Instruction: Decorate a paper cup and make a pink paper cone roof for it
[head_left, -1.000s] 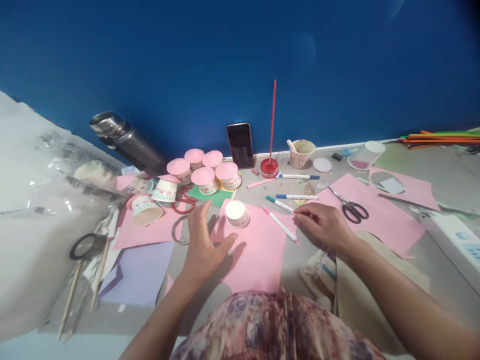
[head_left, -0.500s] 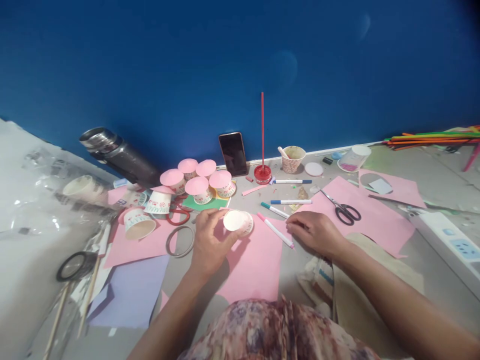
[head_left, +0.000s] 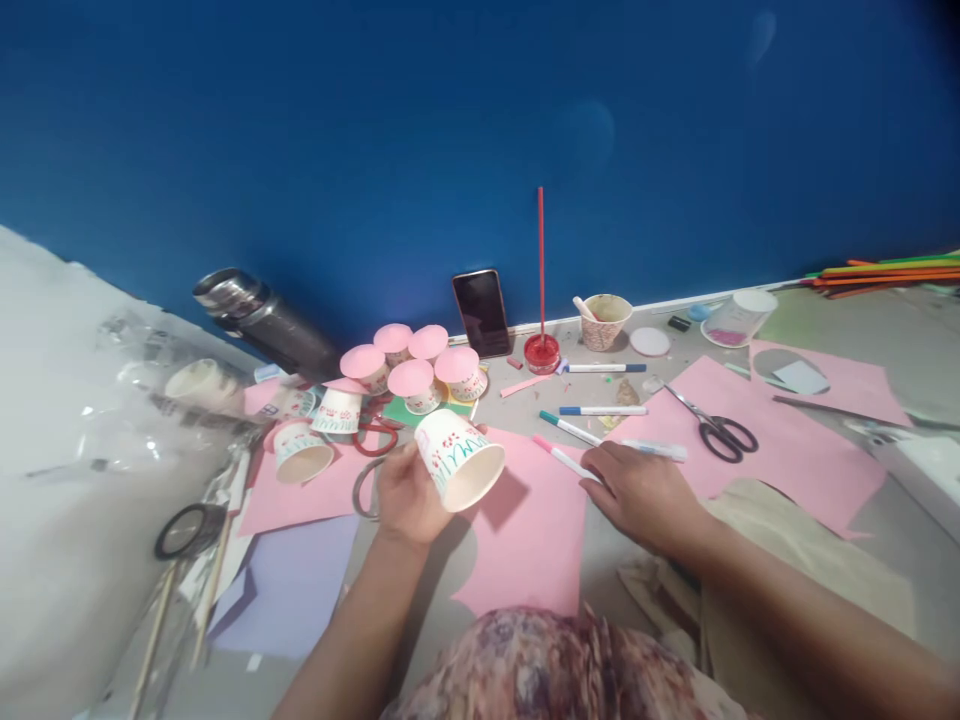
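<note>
My left hand (head_left: 414,495) grips a paper cup (head_left: 456,465) with red dots and green wavy lines drawn on its side. The cup is tilted, its open mouth facing down and toward me. On the right, the curled fingers of my right hand (head_left: 637,490) are on the rear end of a pink-tipped marker (head_left: 561,456), which lies on the table. A pale, clear-looking stick (head_left: 660,449) shows just behind that hand. Pink paper (head_left: 529,530) with a curved cut edge lies beneath the cup. Decorated cups with pink discs on top (head_left: 412,382) stand at the back left.
Black-handled scissors (head_left: 724,438) lie on pink paper at right. Blue-capped markers (head_left: 604,410), a phone (head_left: 481,312), a red pot with a stick (head_left: 541,352) and a paint-stained cup (head_left: 606,322) are behind. A tape roll (head_left: 367,488) and purple paper (head_left: 289,590) lie at left.
My left hand has turned the cup so its drawn side shows and its mouth points toward me. The pink-tipped marker has swivelled slightly under my right fingers. The view has shifted left.
</note>
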